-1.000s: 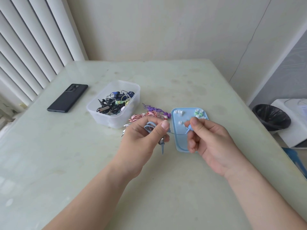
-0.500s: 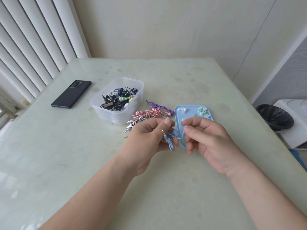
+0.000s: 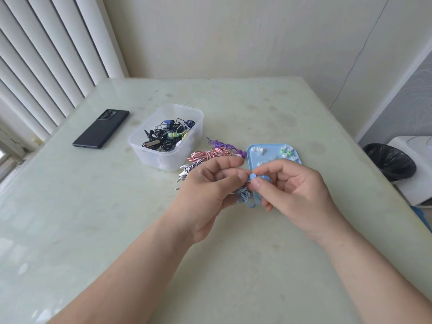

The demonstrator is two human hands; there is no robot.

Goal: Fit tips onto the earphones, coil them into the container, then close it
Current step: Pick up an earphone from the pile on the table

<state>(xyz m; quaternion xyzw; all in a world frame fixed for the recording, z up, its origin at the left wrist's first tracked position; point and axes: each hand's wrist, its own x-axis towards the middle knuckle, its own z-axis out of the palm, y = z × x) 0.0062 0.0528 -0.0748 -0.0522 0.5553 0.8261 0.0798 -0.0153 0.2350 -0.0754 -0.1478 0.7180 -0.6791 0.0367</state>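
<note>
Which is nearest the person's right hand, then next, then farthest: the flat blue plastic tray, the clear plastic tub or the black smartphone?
1. Flat blue plastic tray, just behind the right hand.
2. Clear plastic tub, farther back on the left.
3. Black smartphone, farthest to the left.

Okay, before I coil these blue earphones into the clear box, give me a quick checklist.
1. Grip on blue earphones by left hand and right hand: ok.
2. Tip seated on the pinched bud: cannot tell, the hands hide it.
3. Cable gathered: ok, bunched below the hands.
4. Top of clear box open: ok.
5. Spare tips on blue tray: ok.
</note>
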